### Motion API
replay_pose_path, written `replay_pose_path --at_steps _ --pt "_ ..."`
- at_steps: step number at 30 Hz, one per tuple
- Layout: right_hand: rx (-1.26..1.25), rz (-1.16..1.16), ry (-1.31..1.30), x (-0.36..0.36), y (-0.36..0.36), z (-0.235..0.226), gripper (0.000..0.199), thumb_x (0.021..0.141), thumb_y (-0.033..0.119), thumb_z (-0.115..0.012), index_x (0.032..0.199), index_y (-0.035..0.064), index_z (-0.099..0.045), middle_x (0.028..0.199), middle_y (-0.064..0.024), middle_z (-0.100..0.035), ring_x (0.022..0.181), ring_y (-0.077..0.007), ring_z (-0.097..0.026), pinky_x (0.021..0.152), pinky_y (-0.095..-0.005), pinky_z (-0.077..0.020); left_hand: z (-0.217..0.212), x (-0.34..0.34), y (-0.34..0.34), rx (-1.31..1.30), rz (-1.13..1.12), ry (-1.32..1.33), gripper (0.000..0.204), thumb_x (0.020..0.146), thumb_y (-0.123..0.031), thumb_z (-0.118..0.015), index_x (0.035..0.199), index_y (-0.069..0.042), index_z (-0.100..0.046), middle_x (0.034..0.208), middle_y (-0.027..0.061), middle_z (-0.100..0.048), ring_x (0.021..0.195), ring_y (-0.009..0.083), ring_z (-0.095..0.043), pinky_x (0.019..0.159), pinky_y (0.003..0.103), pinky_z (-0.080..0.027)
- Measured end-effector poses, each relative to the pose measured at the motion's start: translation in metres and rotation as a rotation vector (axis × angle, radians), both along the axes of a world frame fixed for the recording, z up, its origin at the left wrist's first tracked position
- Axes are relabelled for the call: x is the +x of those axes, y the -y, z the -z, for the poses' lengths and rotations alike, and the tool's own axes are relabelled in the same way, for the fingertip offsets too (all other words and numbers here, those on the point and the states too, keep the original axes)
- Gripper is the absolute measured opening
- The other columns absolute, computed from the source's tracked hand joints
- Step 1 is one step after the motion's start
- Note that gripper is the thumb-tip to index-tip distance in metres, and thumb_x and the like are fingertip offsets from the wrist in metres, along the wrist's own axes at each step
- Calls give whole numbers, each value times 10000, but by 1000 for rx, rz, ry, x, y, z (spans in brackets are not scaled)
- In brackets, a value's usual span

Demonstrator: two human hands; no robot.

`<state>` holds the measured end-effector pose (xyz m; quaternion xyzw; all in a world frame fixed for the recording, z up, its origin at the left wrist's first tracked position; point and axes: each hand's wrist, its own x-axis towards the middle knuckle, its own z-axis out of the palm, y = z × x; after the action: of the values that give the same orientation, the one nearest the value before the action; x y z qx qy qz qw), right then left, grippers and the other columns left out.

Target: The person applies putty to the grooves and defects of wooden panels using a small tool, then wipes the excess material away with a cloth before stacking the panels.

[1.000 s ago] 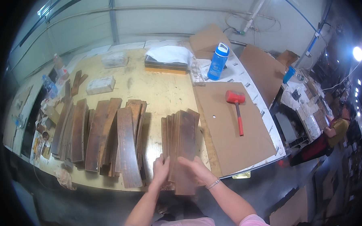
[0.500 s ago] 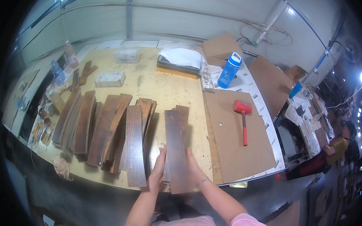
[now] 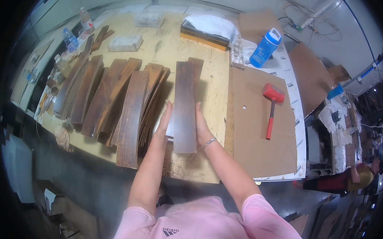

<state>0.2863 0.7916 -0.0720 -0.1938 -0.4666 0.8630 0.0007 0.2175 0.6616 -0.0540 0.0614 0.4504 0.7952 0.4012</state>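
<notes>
A dark brown wooden plank (image 3: pixel 184 111) lies lengthwise in front of me on top of another plank (image 3: pixel 196 68), whose far end shows at its right. My left hand (image 3: pixel 163 123) stands on edge at the plank's left side, fingers stretched out, with a narrow gap to it. On the other side, my right hand (image 3: pixel 202 123) lies straight along the right edge, touching or almost touching it. Both palms face inward, and neither hand's fingers wrap round the wood. A pale object (image 3: pixel 170 131) shows partly between my left hand and the plank.
Several leaning stacks of planks (image 3: pixel 109 97) fill the table's left side. To the right, a red mallet (image 3: pixel 272 103) lies on a cardboard sheet (image 3: pixel 261 146), with a blue bottle (image 3: pixel 265 48) beyond. White wrapped blocks (image 3: pixel 125 43) sit farther back. A person (image 3: pixel 343 179) is at far right.
My view has tilted down, so the table and everything on it sit higher in the picture. Both hands remain at the plank's two sides.
</notes>
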Motion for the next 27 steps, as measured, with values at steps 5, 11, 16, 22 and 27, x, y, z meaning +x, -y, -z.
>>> replay_pose_path --at_steps 5,11,16,22,27 --pt "289 88 143 64 -20 -16 666 1015 515 -369 1455 14 -359 1451 -144 -441 1330 -234 -412 1104 -369 -329 -7 74 46 -444 -412 -328 526 1042 -368 -401 1356 43 -495 1308 147 -569 1185 191 -551 994 295 -434" --pt "561 -391 273 190 15 3 226 968 192 -553 922 15 -687 742 -27 -639 685 -95 -589 648 -259 -483 -1 219 151 -579 -280 24 451 1033 -308 -437 1254 61 -572 1063 188 -694 1085 228 -626 952 317 -473" --pt "378 -539 228 210 87 3 188 933 89 -549 1025 5 -689 770 -32 -651 677 -89 -601 618 -240 -490 23 245 195 -690 -334 92 455 1025 -271 -449 1319 66 -528 1053 181 -703 1031 220 -648 954 343 -465" --pt "1057 -539 -368 168 132 -36 217 881 67 -594 1071 37 -696 778 -73 -683 804 -204 -652 962 -367 -431 5 192 284 -739 -655 -194 537 952 -106 -565 1429 56 -376 953 117 -713 918 159 -656 865 288 -495" --pt "765 -344 72 183 160 -31 234 924 -23 -505 1077 -11 -682 622 -39 -627 578 -98 -625 550 -213 -491 -6 79 382 -712 -811 -318 330 930 -91 -593 1234 34 -581 993 90 -705 877 116 -642 769 238 -484"
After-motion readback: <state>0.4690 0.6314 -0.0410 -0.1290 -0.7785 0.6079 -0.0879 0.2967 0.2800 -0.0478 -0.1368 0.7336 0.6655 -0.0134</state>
